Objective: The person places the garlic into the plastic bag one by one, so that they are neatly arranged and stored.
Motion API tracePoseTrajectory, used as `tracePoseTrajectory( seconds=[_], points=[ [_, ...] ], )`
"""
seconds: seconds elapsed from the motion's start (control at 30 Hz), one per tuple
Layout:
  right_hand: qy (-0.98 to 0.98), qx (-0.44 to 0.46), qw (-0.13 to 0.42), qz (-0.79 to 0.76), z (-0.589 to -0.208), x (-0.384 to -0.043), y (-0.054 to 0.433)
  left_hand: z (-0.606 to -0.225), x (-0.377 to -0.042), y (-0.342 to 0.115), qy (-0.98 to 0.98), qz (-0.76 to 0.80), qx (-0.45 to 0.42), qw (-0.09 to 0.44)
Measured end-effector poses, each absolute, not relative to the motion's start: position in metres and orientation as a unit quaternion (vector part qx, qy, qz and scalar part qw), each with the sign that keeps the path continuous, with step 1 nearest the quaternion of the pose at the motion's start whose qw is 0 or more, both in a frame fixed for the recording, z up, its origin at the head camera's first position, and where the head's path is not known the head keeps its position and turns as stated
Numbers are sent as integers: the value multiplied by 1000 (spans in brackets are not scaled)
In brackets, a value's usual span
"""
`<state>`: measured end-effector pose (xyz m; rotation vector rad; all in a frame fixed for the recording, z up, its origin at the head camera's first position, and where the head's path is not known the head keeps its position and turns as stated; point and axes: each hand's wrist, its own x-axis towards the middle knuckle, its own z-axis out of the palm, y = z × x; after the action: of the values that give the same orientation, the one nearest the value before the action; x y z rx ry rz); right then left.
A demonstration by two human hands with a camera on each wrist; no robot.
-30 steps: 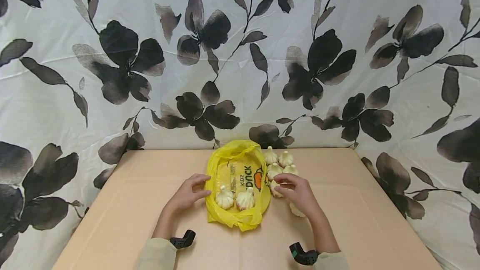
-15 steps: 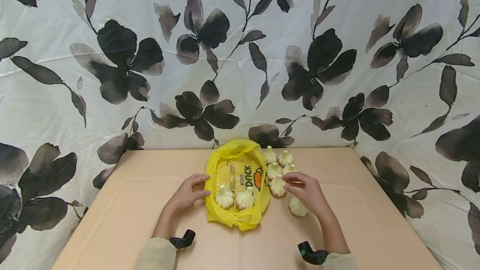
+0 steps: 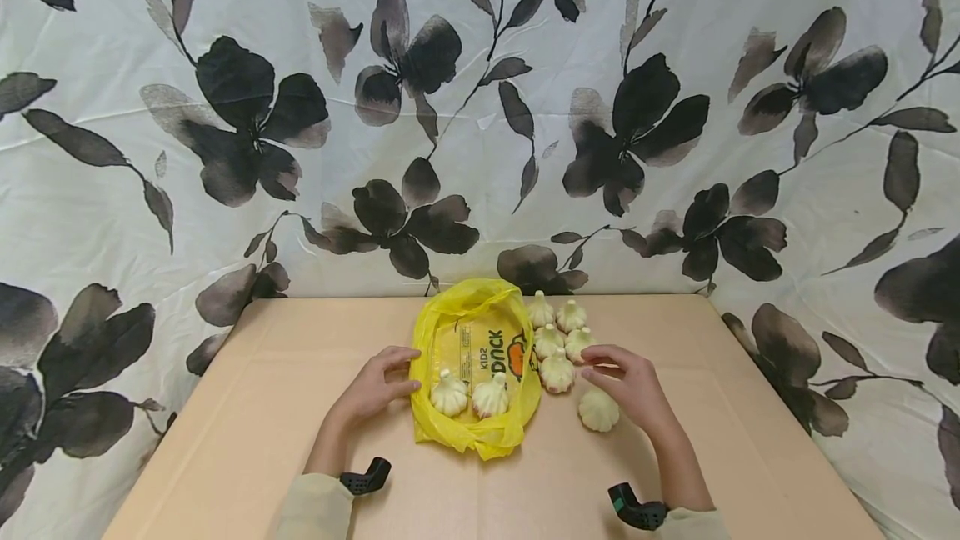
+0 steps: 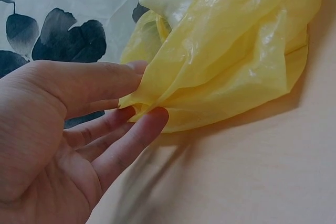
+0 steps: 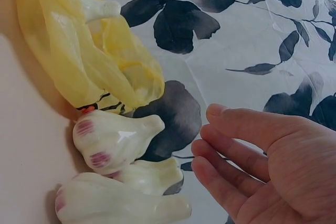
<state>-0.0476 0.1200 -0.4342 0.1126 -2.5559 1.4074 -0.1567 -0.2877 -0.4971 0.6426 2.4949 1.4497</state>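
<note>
A yellow plastic bag [image 3: 467, 437] with printed lettering lies with its mouth spread, two garlic bulbs [image 3: 491, 396] inside at its near end. On the bag's left rim, my left hand [image 3: 378, 382] pinches the thin plastic between thumb and fingers, as the left wrist view [image 4: 79, 129] also shows. My right hand [image 3: 628, 382] hovers to the right of the bag, fingers loosely bent and nothing between them. Just left of its fingertips sits a garlic bulb [image 3: 557, 373]; another bulb [image 3: 599, 411] lies below the hand. The right wrist view shows shiny, purple-marked bulbs [image 5: 115, 140] beside the bag.
Several more garlic bulbs [image 3: 550, 341] stand in two rows along the bag's right side, up to the far table edge. Behind the tan tabletop [image 3: 300, 357] hangs a white cloth [image 3: 510, 215] with dark flowers. Black wrist devices [image 3: 366, 477] sit on both wrists.
My right hand has drawn back to the right, away from the garlic bulb nearest the bag, uncovering it and the bulb below. The left hand stays on the bag's rim.
</note>
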Motion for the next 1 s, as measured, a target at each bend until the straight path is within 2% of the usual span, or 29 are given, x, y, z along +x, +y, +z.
tracePoseTrajectory(
  seconds=[1.0],
  points=[
    [-878, 14, 111, 466, -452, -37, 138, -498, -159, -289, 836, 495, 218, 94]
  ],
)
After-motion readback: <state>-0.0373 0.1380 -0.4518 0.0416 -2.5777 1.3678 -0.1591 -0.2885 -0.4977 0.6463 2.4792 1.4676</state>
